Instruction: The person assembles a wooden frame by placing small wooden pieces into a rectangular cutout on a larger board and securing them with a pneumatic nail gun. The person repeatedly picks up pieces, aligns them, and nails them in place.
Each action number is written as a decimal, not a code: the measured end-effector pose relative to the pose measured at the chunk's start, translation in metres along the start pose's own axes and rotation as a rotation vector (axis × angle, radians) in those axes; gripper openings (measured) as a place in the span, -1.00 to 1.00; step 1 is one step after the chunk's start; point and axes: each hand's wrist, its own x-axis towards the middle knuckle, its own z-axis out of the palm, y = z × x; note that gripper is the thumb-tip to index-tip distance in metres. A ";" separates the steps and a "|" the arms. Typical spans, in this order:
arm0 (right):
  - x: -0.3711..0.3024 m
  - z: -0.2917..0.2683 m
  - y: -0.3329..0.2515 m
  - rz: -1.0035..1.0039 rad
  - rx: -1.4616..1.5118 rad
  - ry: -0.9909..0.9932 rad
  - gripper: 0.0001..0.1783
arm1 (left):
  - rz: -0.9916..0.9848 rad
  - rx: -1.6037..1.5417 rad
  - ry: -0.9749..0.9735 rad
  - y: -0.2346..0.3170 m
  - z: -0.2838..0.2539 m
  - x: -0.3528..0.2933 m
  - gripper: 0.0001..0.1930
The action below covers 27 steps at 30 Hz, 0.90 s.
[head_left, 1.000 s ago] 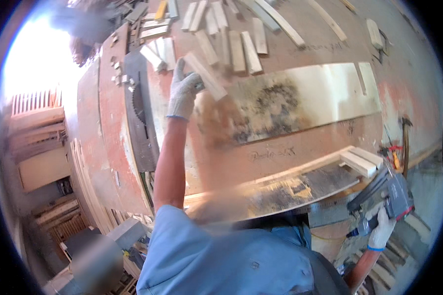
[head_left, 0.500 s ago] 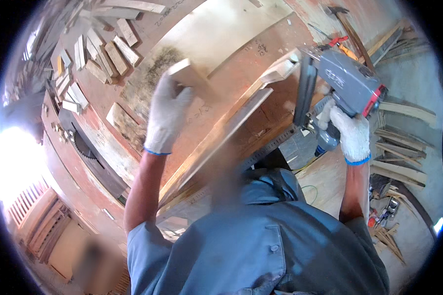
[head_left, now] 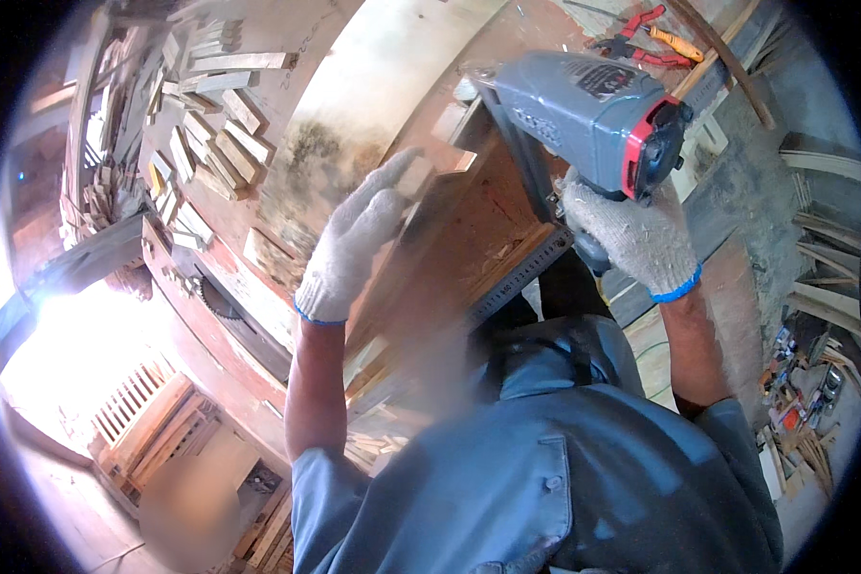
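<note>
Workbench partly blurred | left hand clasps part-hidden wood block | right hand clasps nail gun

Lit from past table's left edge by white glare; stacked there with slatted wooden pieces; bordered beyond right edge by mottled grey floor.

Head-worn fisheye view, looking down, near both hands

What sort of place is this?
Probably a woodworking shop: there's a toothed circular saw blade, many cut wood pieces lying about, and a grey power tool in the right hand.
</note>
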 end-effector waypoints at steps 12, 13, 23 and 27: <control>-0.005 0.024 -0.002 -0.005 0.287 0.122 -0.33 | 0.182 0.246 0.180 0.006 0.020 0.016 -0.58; -0.002 0.022 -0.002 -0.008 0.271 0.130 -0.32 | 0.192 0.218 0.167 0.004 0.018 0.017 -0.57; -0.006 0.020 -0.022 0.087 0.346 0.108 -0.40 | 0.207 0.177 0.106 -0.004 0.010 0.028 -0.54; -0.024 0.031 -0.024 -0.005 0.123 0.003 -0.42 | 0.235 0.191 0.128 0.001 0.012 0.025 -0.52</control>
